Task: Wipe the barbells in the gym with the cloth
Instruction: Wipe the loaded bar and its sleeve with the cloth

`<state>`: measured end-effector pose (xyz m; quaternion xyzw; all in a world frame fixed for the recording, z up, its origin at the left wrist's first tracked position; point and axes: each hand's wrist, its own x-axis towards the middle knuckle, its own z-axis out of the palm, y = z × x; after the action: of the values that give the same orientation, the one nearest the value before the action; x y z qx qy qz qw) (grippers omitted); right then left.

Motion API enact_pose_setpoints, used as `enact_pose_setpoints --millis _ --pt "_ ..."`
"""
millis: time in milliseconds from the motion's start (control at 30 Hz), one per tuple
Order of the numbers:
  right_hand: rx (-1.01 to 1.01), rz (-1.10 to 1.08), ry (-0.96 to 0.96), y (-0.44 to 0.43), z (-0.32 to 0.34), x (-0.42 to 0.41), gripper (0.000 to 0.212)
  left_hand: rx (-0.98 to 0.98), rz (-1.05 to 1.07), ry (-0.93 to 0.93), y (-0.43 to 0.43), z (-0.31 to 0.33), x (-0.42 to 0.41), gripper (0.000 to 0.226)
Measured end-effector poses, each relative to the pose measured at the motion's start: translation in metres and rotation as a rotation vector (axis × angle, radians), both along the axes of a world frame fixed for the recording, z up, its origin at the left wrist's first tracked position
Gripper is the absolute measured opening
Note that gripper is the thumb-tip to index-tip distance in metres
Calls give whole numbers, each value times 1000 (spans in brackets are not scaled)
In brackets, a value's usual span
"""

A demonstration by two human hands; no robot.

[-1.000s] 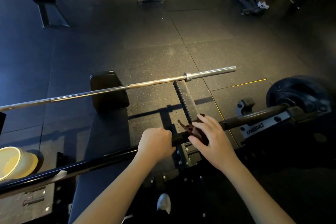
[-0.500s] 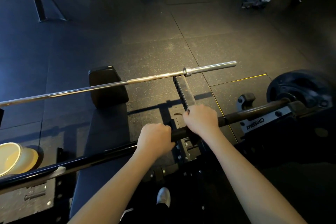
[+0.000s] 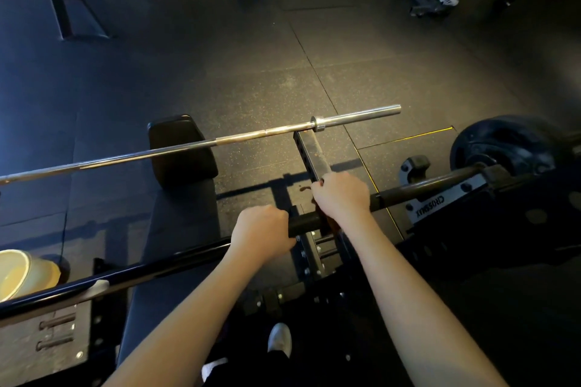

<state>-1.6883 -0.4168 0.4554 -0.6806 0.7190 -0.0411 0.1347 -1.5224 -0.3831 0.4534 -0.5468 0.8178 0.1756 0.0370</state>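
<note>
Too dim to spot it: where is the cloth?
Head view, right of centre: the brown cloth is under the right hand, on the black barbell, near the left hand.

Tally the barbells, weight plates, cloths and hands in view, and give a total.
Barbells: 2 (black bar, silver bar)
Plate: 1
Cloth: 1
Hands: 2 (left hand, right hand)
Total: 6

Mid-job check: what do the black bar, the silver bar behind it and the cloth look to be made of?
Black barbell: likely steel under a black coating, semi-gloss, with a light streak along it. Silver barbell: bare or chromed steel, bright reflective sheen. Cloth: brown fabric, apparently; only a crumpled edge shows.
</note>
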Motion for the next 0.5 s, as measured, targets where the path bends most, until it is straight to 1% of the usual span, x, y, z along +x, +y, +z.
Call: enact_pose_setpoints --millis 33,100,133,167,200,233,300,333,367,400,433,500 --pt "-81 -12 -62 12 -5 -2 30 18 3 15 0 -1 1 22" --pt "-307 -7 -287 51 -10 -1 24 41 5 24 -2 -1 0 21" --pt "-373 3 -355 68 -14 -1 27 42 6 23 -2 -1 1 20" --pt "-429 25 -344 72 -18 -4 30 38 8 24 -3 -2 1 20" --pt "-438 30 -289 66 -20 -5 30 39 8 23 -2 -3 1 19" --pt "-402 27 -206 51 -20 -5 29 40 13 25 -2 -3 0 19" --pt "-152 10 -50 11 -4 2 32 21 20 18 -3 -1 -1 20" --pt "-45 5 -16 -2 2 2 34 12 15 11 -3 -1 -1 21" --pt "4 -5 0 -7 1 0 34 16 8 6 -2 0 -1 21" --pt "-4 -15 -14 -3 -1 -2 32 22 5 7 -1 1 -1 22" --pt "-88 -18 -63 9 -5 -3 27 25 6 10 -1 0 -1 22" --pt "-317 -6 -277 51 -12 -1 19 30 -1 7 -1 1 0 22"
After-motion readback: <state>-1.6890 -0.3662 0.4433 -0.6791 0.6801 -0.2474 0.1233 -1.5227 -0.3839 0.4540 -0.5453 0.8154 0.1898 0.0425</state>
